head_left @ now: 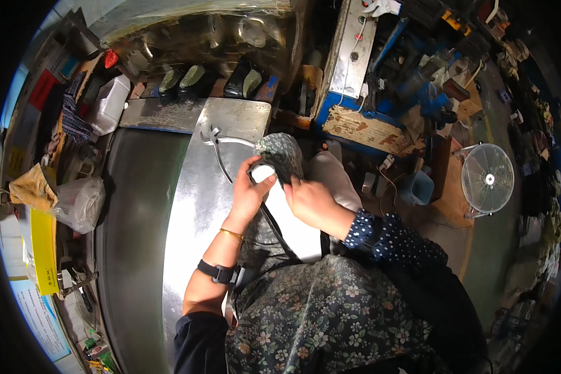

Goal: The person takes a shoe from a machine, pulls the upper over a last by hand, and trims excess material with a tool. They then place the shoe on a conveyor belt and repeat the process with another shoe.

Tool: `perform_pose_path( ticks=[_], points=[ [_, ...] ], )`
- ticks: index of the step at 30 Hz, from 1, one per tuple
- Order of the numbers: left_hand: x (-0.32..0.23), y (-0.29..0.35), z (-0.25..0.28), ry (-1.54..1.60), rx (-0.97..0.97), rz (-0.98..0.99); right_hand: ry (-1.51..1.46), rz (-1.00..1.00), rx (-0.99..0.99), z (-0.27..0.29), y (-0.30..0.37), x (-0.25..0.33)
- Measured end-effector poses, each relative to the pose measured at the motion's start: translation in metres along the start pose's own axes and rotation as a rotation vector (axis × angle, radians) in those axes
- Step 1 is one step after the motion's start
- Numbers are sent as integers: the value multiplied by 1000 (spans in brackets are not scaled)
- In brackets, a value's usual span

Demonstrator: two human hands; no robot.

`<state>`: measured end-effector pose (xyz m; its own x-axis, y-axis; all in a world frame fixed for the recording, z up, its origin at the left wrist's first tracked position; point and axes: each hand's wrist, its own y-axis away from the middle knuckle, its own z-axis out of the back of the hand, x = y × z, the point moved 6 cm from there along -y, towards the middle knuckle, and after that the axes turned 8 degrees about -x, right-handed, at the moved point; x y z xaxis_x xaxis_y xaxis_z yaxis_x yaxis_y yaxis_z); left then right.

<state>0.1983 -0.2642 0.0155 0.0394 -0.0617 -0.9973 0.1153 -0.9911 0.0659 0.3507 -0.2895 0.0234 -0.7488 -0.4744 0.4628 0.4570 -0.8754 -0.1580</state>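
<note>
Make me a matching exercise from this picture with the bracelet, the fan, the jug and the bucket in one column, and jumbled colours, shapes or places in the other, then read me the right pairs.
Column one:
1. Bracelet
2. Fan
3. Jug
4. Bucket

Column two:
a. Pale blue, in the right half of the picture
b. White, near a striped cloth
c. With a round wire guard
d. Gold-coloured, on the wrist of the left hand

Right pairs: 1-d, 2-c, 3-b, 4-a.
</note>
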Motion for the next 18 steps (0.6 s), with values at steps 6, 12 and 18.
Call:
perform_pose_path(
  ticks=[6,12,18],
  points=[
    [-6,-17,-11,-353,272,8,-106,-22,-171,28,11,-15],
    [16,0,10,776,-79,394,-1283,-413,167,-11,52,-29],
    [7,28,9,-959,-406,109,-993,-289,215,-5,12,5]
  ],
)
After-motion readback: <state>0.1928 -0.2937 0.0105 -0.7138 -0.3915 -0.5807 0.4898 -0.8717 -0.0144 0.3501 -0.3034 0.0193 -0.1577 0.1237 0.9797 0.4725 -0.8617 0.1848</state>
